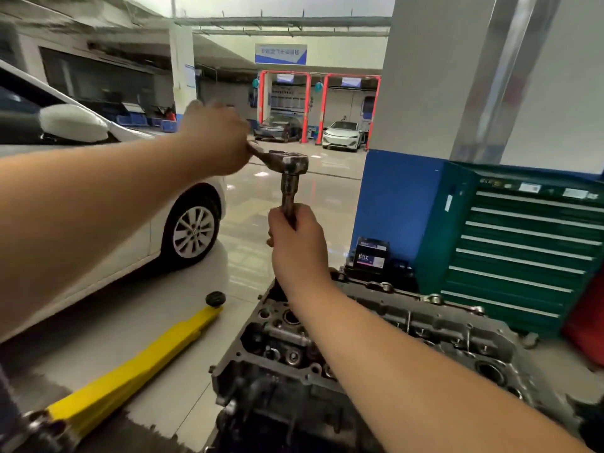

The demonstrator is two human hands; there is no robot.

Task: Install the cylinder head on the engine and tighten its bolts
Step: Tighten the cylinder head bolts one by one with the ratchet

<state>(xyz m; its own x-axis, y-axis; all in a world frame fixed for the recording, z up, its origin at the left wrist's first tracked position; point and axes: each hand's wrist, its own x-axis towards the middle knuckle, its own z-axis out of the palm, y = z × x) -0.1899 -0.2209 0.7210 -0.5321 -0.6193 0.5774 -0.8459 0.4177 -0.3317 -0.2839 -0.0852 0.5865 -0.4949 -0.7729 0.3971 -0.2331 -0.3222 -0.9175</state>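
The garage floor [277, 204] was pale glossy tile, with a white car [137, 223] at the left and a green tool cabinet [523, 250] at the right. The left hand [217, 135] gripped the ratchet wrench [287, 161] by its handle, fingers curled round it. Below them, the right hand [295, 243] clasped the upright socket extension [289, 197]. Beneath those fingers sat the cylinder head [408, 325] on the engine.

Ratchet wrench [287, 160] worn dull steel; cylinder head [376, 325] rough grimy cast metal; floor [261, 204] glossy tile; tool cabinet [523, 250] painted metal.
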